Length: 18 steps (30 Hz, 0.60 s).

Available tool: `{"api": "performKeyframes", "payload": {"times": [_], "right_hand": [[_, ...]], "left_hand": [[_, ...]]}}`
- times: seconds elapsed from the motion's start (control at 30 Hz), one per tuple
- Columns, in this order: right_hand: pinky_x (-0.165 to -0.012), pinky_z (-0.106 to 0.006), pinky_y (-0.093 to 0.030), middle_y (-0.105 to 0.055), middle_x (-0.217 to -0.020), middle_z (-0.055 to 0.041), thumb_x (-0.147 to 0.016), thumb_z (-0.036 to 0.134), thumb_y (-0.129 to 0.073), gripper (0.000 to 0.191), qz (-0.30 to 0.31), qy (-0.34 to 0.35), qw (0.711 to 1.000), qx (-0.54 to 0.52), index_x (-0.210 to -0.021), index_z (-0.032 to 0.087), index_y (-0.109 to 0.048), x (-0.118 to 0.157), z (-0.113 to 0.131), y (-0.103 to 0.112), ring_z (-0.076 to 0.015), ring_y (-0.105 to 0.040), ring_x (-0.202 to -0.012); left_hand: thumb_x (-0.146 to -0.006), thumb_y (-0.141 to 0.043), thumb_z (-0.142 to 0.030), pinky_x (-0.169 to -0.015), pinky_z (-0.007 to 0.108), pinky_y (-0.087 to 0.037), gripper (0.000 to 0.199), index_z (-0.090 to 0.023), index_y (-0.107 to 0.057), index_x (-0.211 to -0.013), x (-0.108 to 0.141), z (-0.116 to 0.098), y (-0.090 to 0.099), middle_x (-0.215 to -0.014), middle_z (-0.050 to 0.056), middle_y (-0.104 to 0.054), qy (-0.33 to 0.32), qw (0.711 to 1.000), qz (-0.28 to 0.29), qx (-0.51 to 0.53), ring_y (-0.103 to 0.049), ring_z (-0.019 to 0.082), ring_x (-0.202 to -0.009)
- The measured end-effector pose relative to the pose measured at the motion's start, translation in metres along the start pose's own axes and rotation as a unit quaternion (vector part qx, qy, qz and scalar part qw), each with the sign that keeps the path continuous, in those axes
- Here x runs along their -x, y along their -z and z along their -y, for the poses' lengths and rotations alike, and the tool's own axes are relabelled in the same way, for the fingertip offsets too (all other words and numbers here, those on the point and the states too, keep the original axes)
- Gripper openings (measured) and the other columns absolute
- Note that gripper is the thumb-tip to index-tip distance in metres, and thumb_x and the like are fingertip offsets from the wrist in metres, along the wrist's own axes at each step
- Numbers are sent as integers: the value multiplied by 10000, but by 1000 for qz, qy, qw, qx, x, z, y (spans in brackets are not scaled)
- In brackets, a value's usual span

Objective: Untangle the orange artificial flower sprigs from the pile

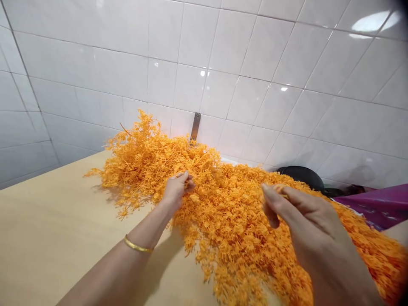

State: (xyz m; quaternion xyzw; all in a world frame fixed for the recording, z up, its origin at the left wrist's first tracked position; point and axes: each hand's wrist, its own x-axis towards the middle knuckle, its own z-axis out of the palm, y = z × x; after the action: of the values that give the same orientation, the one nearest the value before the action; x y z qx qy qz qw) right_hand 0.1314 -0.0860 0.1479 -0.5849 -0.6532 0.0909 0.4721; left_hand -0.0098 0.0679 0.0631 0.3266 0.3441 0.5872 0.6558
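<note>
A long heap of orange plastic flowers (242, 221) with thin, spiky petals spreads over the table. At its left end is a looser mound of branching orange sprigs (143, 157). My left hand (179, 189), with a gold bangle (137, 245) on the wrist, is closed in a pinch at the edge of that mound, apparently on a sprig; its fingertips are partly hidden. My right hand (309, 221) is raised over the heap, nearer the camera, thumb and fingers pinched together. A small bit of orange shows between them.
The pale wooden tabletop (63, 229) extends at the left and front. White wall tiles (223, 51) rise behind it, with a metal strip (195, 127) fixed to them. A black rounded object (302, 176) and purple cloth (379, 204) are at the right.
</note>
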Motion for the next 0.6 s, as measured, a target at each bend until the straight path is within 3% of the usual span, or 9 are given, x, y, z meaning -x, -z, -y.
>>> {"api": "performKeyframes", "payload": {"times": [0.1, 0.2, 0.27, 0.4, 0.5, 0.6], "right_hand": [[-435, -249, -234, -389, -499, 1, -755, 410, -453, 311, -7, -25, 993, 119, -537, 189, -430, -9, -19, -3, -107, -327, -447], [-546, -276, -325, -532, -765, -59, -741, 343, -480, 173, -9, -17, 983, 182, -803, 195, -546, -18, -36, -21, -159, -461, -616], [-623, -299, -354, -544, -870, -76, -758, 344, -458, 217, 22, -15, 989, 147, -883, 199, -558, -21, -40, -32, -187, -492, -725], [-673, -288, -382, -572, -851, -52, -780, 363, -433, 237, 98, -15, 995, -32, -865, 202, -584, -24, -42, -47, -184, -507, -792], [-650, -262, -388, -562, -783, -35, -784, 377, -432, 251, 131, -16, 980, -149, -805, 170, -572, -26, -45, -54, -157, -502, -745], [-556, -227, -351, -493, -657, 0, -774, 403, -446, 270, 113, -30, 982, -151, -693, 157, -522, -26, -49, -54, -116, -445, -617]], "left_hand": [[-725, -519, -306, -567, 235, -440, 198, -121, -541, -657, 11, 1, -10, -631, 35, -560, 69, 993, 87, 39, -542, 98, -556], [-770, -444, -336, -605, 241, -449, 265, -114, -584, -734, 27, 4, -22, -757, 89, -594, 129, 978, 151, 65, -567, 135, -681], [-781, -425, -348, -650, 253, -454, 277, -132, -598, -787, 35, 5, -28, -850, 91, -596, 130, 970, 184, 86, -560, 140, -738], [-770, -447, -386, -689, 261, -447, 274, -177, -607, -847, 46, 9, -35, -943, 62, -583, 117, 963, 224, 97, -541, 145, -800], [-754, -470, -400, -679, 249, -441, 286, -182, -609, -876, 48, 12, -36, -905, 52, -583, 116, 959, 240, 95, -533, 135, -791], [-727, -499, -421, -632, 254, -444, 297, -167, -610, -834, 44, 11, -32, -801, 47, -575, 126, 963, 223, 79, -529, 121, -696]]}}
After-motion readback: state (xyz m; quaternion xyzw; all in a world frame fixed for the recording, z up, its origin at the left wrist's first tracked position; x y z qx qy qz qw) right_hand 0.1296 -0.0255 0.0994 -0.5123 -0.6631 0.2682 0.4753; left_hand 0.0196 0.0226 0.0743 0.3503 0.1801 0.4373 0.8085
